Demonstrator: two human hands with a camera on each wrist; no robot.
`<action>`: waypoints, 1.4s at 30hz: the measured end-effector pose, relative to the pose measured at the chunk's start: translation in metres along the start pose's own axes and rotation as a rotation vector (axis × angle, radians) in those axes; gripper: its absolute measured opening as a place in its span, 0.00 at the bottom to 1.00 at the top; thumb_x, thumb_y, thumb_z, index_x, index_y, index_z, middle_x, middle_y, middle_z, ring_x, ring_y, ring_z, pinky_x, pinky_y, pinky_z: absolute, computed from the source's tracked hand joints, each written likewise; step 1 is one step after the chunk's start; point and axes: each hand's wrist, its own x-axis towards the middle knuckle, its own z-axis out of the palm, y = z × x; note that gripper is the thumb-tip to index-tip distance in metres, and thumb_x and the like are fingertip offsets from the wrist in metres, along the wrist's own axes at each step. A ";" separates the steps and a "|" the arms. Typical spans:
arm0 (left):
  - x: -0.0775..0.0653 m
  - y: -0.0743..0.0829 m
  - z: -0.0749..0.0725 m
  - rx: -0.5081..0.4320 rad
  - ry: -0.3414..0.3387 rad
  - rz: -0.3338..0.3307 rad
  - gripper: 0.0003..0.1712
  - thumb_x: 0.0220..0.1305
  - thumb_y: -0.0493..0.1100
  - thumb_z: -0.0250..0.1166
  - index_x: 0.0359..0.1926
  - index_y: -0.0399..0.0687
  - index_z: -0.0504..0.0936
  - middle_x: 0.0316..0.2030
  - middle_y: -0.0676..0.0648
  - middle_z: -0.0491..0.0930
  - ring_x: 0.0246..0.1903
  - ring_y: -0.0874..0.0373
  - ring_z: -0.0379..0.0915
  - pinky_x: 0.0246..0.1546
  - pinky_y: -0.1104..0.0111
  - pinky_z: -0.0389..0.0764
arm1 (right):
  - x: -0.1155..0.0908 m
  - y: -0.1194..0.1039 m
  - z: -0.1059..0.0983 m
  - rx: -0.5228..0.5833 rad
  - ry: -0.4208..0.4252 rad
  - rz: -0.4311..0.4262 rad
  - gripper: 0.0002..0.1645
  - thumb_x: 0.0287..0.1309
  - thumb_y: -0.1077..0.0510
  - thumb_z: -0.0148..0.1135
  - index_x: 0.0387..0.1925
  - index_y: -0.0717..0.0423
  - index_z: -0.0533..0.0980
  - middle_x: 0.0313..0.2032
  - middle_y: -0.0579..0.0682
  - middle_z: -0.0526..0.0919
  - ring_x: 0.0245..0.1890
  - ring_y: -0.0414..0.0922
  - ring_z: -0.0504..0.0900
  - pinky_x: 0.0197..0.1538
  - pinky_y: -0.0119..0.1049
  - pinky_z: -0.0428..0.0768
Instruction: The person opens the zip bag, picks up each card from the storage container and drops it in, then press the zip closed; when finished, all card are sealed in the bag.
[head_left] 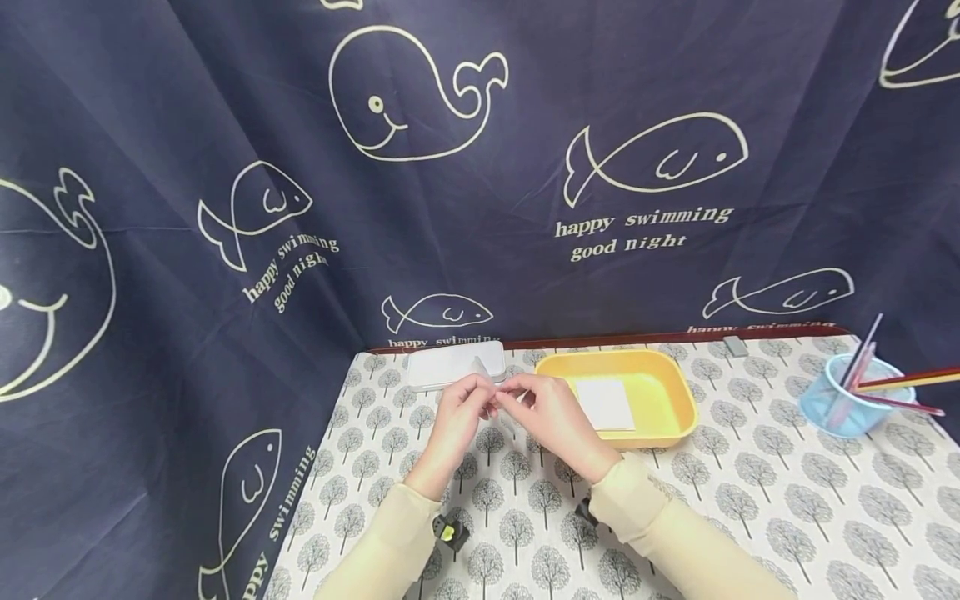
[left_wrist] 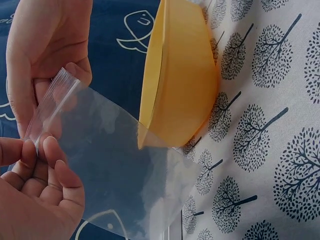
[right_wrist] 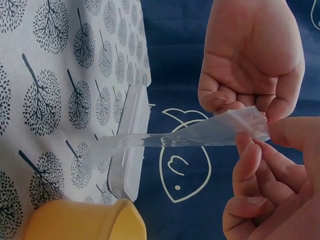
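A clear zip-lock bag [left_wrist: 115, 145] hangs between my two hands, its ribbed zip edge uppermost in the left wrist view. With thumb and fingers, my left hand [head_left: 459, 412] pinches that edge. My right hand [head_left: 555, 417] pinches the same edge close beside it, fingers curled. Seen from the right wrist, the bag [right_wrist: 210, 132] appears nearly edge-on, hanging down toward the tablecloth. Both hands are above the cloth, in front of a flat white case [head_left: 450, 365] and left of a yellow tray [head_left: 678, 417]. Fingertips partly hide the zip in the head view.
White paper-like squares [head_left: 603, 404] lie in the yellow tray. At the right stands a blue cup [head_left: 847, 408] with pens and pencils leaning out. A small grey block [head_left: 735, 346] lies near the back edge, before a dark blue curtain [head_left: 450, 217]. Tree-patterned cloth [head_left: 517, 533] covers the table.
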 end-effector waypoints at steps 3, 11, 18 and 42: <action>0.000 0.000 -0.001 0.008 -0.018 0.018 0.09 0.69 0.32 0.56 0.32 0.34 0.81 0.29 0.44 0.83 0.33 0.35 0.79 0.35 0.63 0.81 | 0.001 -0.001 0.000 -0.034 0.002 -0.013 0.08 0.65 0.57 0.71 0.44 0.52 0.89 0.35 0.41 0.89 0.26 0.35 0.80 0.31 0.33 0.81; -0.002 0.000 -0.002 0.056 -0.070 0.009 0.08 0.68 0.31 0.57 0.31 0.37 0.80 0.31 0.44 0.82 0.32 0.47 0.79 0.36 0.69 0.79 | 0.002 -0.003 0.000 -0.097 0.022 -0.050 0.06 0.64 0.61 0.67 0.38 0.51 0.89 0.32 0.41 0.89 0.26 0.35 0.82 0.33 0.31 0.82; -0.003 0.000 -0.005 0.115 -0.058 -0.018 0.07 0.70 0.33 0.59 0.33 0.39 0.80 0.33 0.40 0.84 0.32 0.51 0.78 0.35 0.65 0.78 | 0.004 0.001 -0.001 -0.115 0.024 -0.049 0.07 0.60 0.64 0.67 0.34 0.51 0.88 0.27 0.39 0.86 0.24 0.35 0.80 0.30 0.31 0.81; -0.009 0.007 -0.024 0.378 -0.048 0.012 0.10 0.62 0.35 0.62 0.24 0.50 0.80 0.26 0.52 0.85 0.21 0.61 0.72 0.20 0.71 0.74 | 0.014 0.005 -0.020 -0.297 0.084 -0.197 0.07 0.60 0.65 0.64 0.33 0.55 0.87 0.29 0.45 0.87 0.26 0.37 0.80 0.33 0.35 0.83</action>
